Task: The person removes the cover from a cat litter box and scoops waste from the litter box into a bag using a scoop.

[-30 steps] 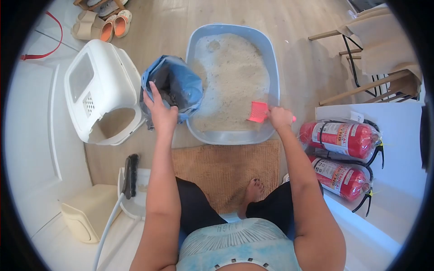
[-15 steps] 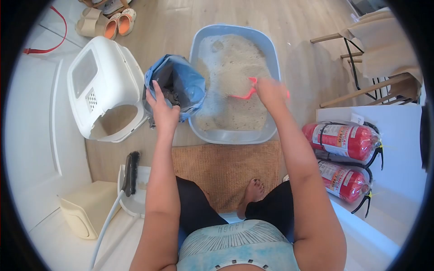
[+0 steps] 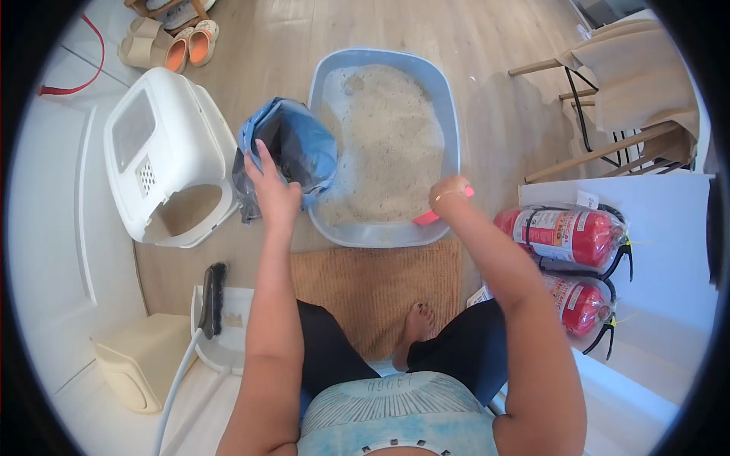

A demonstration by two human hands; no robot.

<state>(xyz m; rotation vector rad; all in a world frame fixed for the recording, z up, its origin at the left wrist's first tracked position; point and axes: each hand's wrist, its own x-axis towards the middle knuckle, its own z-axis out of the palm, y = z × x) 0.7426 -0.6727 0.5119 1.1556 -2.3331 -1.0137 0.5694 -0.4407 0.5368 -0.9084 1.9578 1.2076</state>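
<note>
Head view, the only one here, with the clock centred on the middle of the picture. The tan grit (image 3: 391, 144) is sitting in a grey-blue tray (image 3: 454, 125) at 12.

The left hand (image 3: 275, 196) has the near side of a blue bag (image 3: 318, 148) at about 10:30, fingers spread along its edge. The bag looks floppy, so my guess is that grip keeps the mouth from folding in. It's right by the tray's 9 o'clock side, which I'd say makes for a short reach across, though I can't tell if the two actually touch.

The right hand (image 3: 449, 190) is closed around a pink scoop (image 3: 428, 218), down at the tray's own 5 o'clock corner. Most of the scoop is hidden by the hand, so no clue if there's anything in it. Looks like the handle's gripped from above so the low end can tip down.

The white hood (image 3: 169, 102) is off to the side near 10, which leaves the tray open from the top. There's a brown mat (image 3: 372, 285) at 6, between the person and the tray, probably there for the feet.
</note>
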